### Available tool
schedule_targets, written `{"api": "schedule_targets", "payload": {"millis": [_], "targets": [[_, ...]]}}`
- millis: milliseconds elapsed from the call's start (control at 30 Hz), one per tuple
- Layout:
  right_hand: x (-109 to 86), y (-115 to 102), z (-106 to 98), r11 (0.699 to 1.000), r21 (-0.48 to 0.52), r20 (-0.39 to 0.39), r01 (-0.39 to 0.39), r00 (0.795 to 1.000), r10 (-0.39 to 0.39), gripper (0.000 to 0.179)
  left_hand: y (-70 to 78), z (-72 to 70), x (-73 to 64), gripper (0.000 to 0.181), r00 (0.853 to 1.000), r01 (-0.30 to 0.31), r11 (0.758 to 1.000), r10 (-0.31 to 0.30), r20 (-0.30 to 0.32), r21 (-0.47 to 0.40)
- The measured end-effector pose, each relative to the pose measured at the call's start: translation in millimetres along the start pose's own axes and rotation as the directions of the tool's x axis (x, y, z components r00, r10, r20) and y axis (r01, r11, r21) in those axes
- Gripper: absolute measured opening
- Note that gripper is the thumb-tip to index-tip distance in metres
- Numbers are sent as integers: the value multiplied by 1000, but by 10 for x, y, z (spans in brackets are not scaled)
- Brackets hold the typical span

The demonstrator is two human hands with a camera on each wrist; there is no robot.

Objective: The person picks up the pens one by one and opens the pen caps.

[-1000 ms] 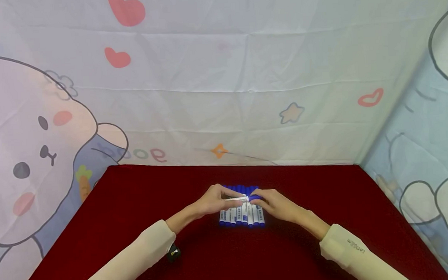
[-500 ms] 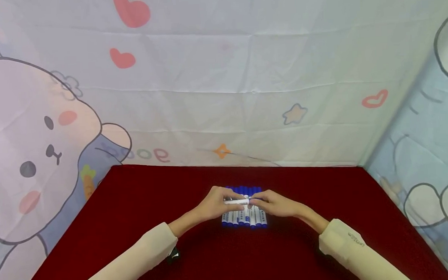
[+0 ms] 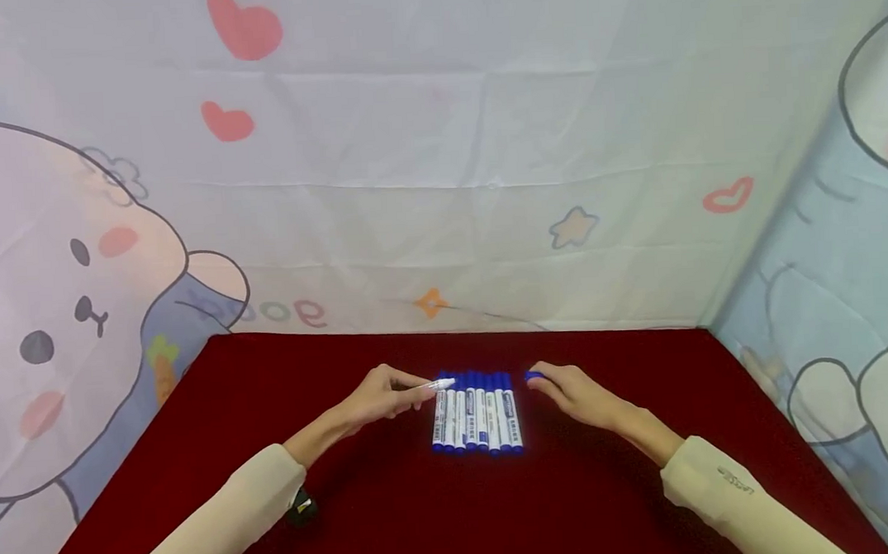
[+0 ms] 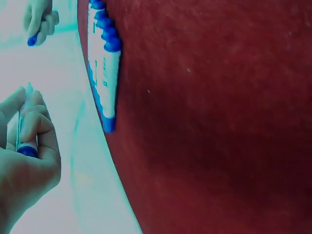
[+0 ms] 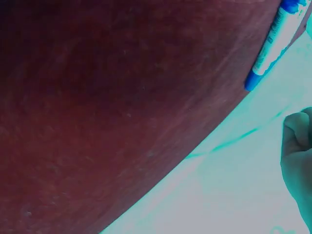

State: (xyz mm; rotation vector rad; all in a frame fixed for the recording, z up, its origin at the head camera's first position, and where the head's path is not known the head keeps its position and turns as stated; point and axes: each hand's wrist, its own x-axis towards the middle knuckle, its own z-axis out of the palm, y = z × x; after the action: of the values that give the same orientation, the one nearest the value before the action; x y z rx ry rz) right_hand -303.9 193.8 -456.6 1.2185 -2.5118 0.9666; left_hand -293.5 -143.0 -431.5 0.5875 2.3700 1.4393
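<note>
Apart now, both hands have drawn away from each other since half a second ago, when they met over the row at one marker and its cap; the cap has come off. Leftmost, the left hand (image 3: 375, 396) sits just left of the row, pinching one uncapped marker (image 3: 443, 384) between thumb and fingers, its pale tip pointing right, over the far left corner of the row in the head view. Uncapping looks like the step in hand; to do it well, I would grip the barrel firmly, pull straight along its length, and keep the bare tip off the cloth and the other markers. In the middle, the row of markers (image 3: 470, 420) lies side by side on the red cloth (image 3: 617, 501), blue caps at the far end; I count eight, all seemingly capped, so nine markers altogether. Rightmost, the right hand (image 3: 576, 395) holds the one loose blue cap (image 3: 533, 375) in its curled fingers, beyond the right side of the row. A light hold, with the cap's mouth left free, should make lining it up with the tip easier.
</note>
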Motion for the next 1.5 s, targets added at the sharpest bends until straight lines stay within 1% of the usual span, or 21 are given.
{"api": "schedule_targets", "payload": {"millis": [33,100,167,200,267,333,467,533,700,867,1100,1333,1500], "targets": [[-3,3,-19,999,21,15,-28,1000,28,11,7,-11,-8,33,1000,-10,1000,10,-2,16],[27,-8,-35,996,58,84,-75,994,70,17,47,8,4,34,999,-46,997,45,13,68],[58,-39,-26,988,85,145,-128,983,115,26,97,57,26,34,995,-94,991,91,33,101],[64,-60,-16,984,95,165,-154,977,137,30,118,88,32,33,994,-107,988,104,35,110],[50,-100,0,977,98,187,-188,968,168,32,138,141,31,32,993,-119,987,115,35,105],[25,-128,8,975,90,191,-205,964,185,32,156,178,19,31,992,-125,988,124,20,93],[-7,-143,-4,978,54,183,-202,965,189,33,179,205,-7,32,992,-126,989,127,-11,75],[-11,-149,-15,979,36,182,-199,965,189,32,182,203,-17,33,992,-124,990,126,-17,67],[-35,-169,-30,981,18,181,-191,966,185,30,137,198,-24,34,992,-120,992,121,-22,37],[-69,-161,-24,985,16,179,-174,969,168,32,90,205,-29,32,994,-106,994,107,-29,39],[-105,-137,-26,991,12,173,-130,977,126,29,35,188,-63,33,992,-126,992,126,-28,5],[-158,-149,-55,989,11,196,-144,971,139,30,14,173,-113,36,992,-120,993,120,-22,-1],[-205,-143,-67,985,22,235,-173,958,163,31,-6,153,-156,40,994,-105,995,105,-22,0]]}}
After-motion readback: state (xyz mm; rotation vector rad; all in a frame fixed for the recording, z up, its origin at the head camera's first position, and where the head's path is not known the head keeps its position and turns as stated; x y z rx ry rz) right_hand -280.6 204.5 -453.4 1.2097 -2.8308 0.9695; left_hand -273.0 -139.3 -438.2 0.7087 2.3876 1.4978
